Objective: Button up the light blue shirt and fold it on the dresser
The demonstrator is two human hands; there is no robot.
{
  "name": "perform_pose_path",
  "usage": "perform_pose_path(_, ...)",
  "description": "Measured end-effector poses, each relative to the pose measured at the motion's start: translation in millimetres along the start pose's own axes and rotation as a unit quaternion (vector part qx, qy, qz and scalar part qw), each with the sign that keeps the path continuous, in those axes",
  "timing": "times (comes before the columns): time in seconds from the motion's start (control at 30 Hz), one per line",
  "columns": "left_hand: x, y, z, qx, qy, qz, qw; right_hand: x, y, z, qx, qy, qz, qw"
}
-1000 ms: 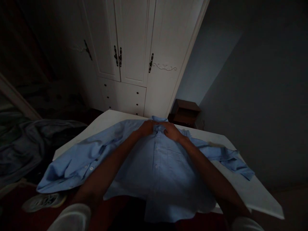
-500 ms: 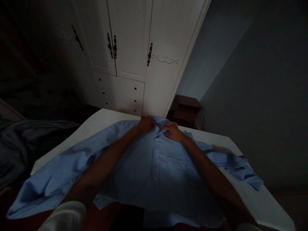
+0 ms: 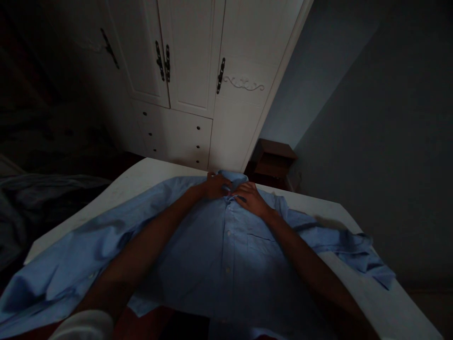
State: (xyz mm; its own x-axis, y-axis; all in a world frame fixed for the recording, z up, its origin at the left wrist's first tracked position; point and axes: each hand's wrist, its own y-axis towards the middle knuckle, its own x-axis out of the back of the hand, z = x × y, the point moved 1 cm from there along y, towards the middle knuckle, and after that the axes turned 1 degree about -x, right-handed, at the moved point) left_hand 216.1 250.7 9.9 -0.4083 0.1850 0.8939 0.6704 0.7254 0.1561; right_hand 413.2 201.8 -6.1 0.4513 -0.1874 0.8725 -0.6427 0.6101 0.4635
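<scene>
A light blue button-up shirt (image 3: 226, 245) lies front side up on a white table (image 3: 148, 172), sleeves spread to both sides and its hem hanging over the near edge. My left hand (image 3: 214, 185) pinches the left side of the collar at the far end. My right hand (image 3: 251, 198) grips the right side of the collar and the top of the button placket. The two hands almost touch at the neck opening. The room is dim.
A white wardrobe (image 3: 198, 71) with dark handles and small drawers stands behind the table. A brown wooden nightstand (image 3: 272, 158) sits to its right by the grey wall. Dark bedding (image 3: 42, 198) lies at the left.
The view has moved closer and lower over the shirt. Both hands stayed at the collar, with the fingers shifting slightly toward the neck opening.
</scene>
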Motion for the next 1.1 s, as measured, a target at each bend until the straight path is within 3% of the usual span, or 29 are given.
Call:
perform_pose_path(0.13, -1.7, 8, 4, 0.01, -0.031, -0.017, 0.999, -7, -2, 4, 0.016, -0.025, -0.052, 0.998)
perform_pose_path(0.43, -12.3, 14, 11, -0.008, -0.15, -0.082, 0.985, -10, -5, 1, -0.048, 0.014, -0.145, 0.988)
perform_pose_path(0.73, -12.5, 10, 11, -0.05, -0.263, -0.065, 0.961, -9, -6, 4, -0.033, -0.004, -0.138, 0.99)
perform_pose_path(1.1, -20.6, -2, -1, -0.023, -0.299, -0.153, 0.942, -3, -8, 6, -0.036, -0.024, -0.109, 0.993)
